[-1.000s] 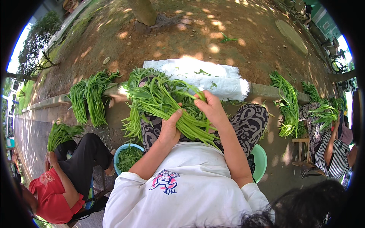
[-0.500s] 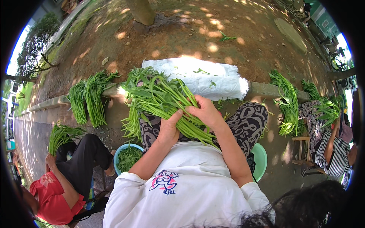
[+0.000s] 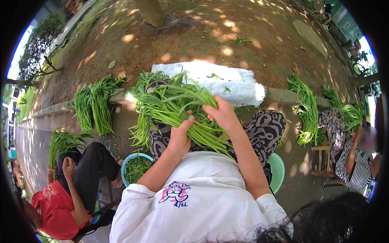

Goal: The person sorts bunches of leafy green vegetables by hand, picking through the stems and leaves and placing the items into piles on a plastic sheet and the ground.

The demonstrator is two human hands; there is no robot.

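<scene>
While the left hand (image 3: pixel 180 136) has its fingers clamped around a bunch of leafy greens (image 3: pixel 168 115) above the lap of the patterned trousers (image 3: pixel 263 130), the right hand (image 3: pixel 222 115) has its fingers pinched on a few strands (image 3: pixel 201 95) just beside it. A firm but gentle left grip probably serves best, aligning the stems without bruising them; handling few strands at once, parallel to the others, should prevent tangles. The bunch's long axis runs diagonally: leaves point forward-left, bare stem ends back-right, toward the white shirt (image 3: pixel 210 178).
</scene>
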